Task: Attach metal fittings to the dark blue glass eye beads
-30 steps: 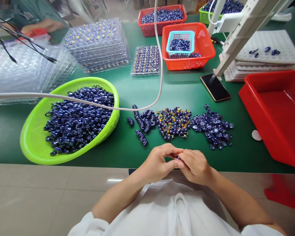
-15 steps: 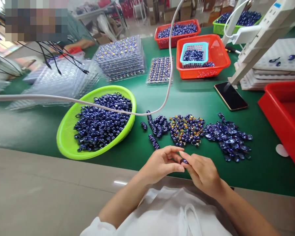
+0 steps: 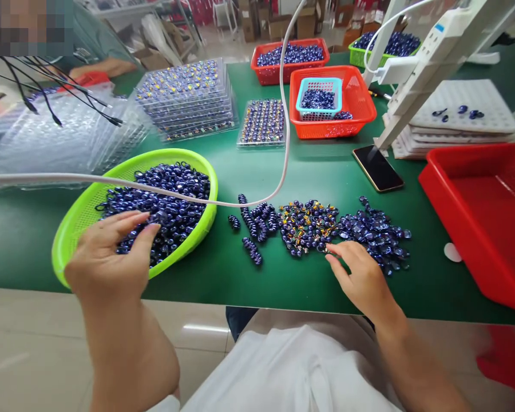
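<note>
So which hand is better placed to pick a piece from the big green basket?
Probably the left hand: it hangs over the near rim of the green basket, fingertips seemingly close to the dark pieces. The right hand is farther off, at the pile with gold-coloured bits.

Your left hand (image 3: 111, 254) is hovering at the green basket (image 3: 213, 186), while your right hand (image 3: 360, 277) is sitting by the gold-speckled beads (image 3: 306, 226).

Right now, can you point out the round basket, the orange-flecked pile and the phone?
Round basket (image 3: 213, 183): head view, on its rim at the right.
Orange-flecked pile (image 3: 306, 226): head view, near the middle of the pile.
Phone (image 3: 378, 167): head view, on its dark screen.
</note>
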